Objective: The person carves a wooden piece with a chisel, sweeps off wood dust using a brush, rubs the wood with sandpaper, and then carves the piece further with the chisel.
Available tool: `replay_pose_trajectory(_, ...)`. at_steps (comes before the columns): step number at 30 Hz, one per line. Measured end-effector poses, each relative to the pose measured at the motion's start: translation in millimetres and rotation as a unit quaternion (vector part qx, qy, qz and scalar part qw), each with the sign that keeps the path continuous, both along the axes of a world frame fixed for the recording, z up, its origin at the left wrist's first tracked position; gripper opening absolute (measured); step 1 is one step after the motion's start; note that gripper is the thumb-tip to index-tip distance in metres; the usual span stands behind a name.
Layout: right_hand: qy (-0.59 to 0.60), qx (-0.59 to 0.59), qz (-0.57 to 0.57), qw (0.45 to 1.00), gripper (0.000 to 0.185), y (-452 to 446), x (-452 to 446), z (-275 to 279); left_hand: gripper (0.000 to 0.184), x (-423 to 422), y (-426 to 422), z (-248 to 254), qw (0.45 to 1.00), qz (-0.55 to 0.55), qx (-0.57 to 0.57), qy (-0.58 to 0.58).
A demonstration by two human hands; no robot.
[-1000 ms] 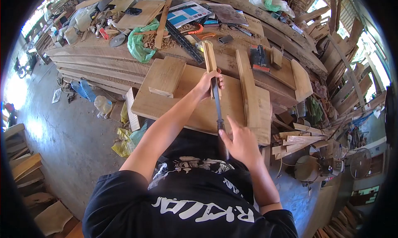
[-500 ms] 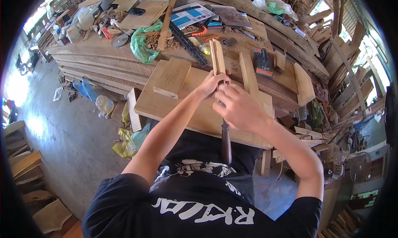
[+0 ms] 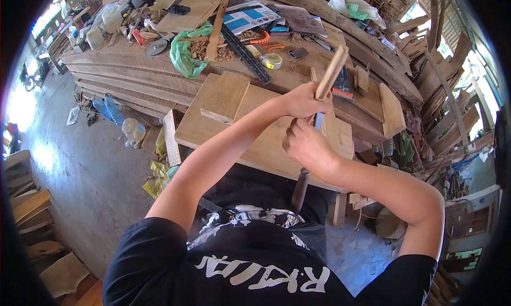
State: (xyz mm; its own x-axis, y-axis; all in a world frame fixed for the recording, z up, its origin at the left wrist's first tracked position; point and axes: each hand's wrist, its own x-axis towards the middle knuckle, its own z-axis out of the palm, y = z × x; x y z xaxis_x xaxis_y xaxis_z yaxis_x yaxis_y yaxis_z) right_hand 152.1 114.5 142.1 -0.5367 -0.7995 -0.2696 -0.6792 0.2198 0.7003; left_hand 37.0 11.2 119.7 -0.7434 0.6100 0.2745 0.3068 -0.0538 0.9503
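My left hand [image 3: 307, 100] is wrapped round a narrow grooved wooden piece [image 3: 332, 72], which tilts up to the right above the board. Just below it, my right hand [image 3: 308, 142] is closed at the blade of a long tool; the fingertips are partly hidden. The tool's dark handle [image 3: 300, 191] points down toward my shirt, and a bit of its blade [image 3: 319, 120] shows between my hands. Under my hands lies a wide pale board [image 3: 255, 157], with a small wooden block [image 3: 225, 98] on its left part.
Beyond the board, a thick timber stack [image 3: 128, 82] carries a black ruler [image 3: 246, 54], a yellow tape measure [image 3: 271, 61], a green plastic bag [image 3: 183, 58] and a black-and-red tool [image 3: 343, 87]. Plastic bottles [image 3: 133, 130] stand on the floor at left; a fan [image 3: 460, 218] is at right.
My left hand has moved right, and the wooden piece now leans right. My right hand has come up from the tool's handle to its blade, and the handle has shifted slightly right.
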Motion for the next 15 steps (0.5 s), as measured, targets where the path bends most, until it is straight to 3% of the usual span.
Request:
replay_pose_trajectory(3,0.031,0.024,0.001,0.999,0.017,-3.0,-1.9,3.0,0.040,-3.1,4.7,7.6,0.997,-0.009,-0.036,0.073)
replay_pose_trajectory(7,0.053,0.000,0.037,0.998,0.019,0.3,-8.2,2.7,0.043,0.6,-4.2,25.8,0.992,-0.040,-0.108,0.043)
replay_pose_trajectory(10,0.022,-0.051,0.085,0.995,0.031,2.9,-13.6,14.5,0.044,3.6,-11.5,41.7,0.981,-0.054,-0.187,0.019)
replay_pose_trajectory(15,-0.025,-0.116,0.180,0.977,0.035,8.9,-35.6,23.4,0.043,-15.6,-15.1,43.0,0.942,-0.112,-0.317,-0.022)
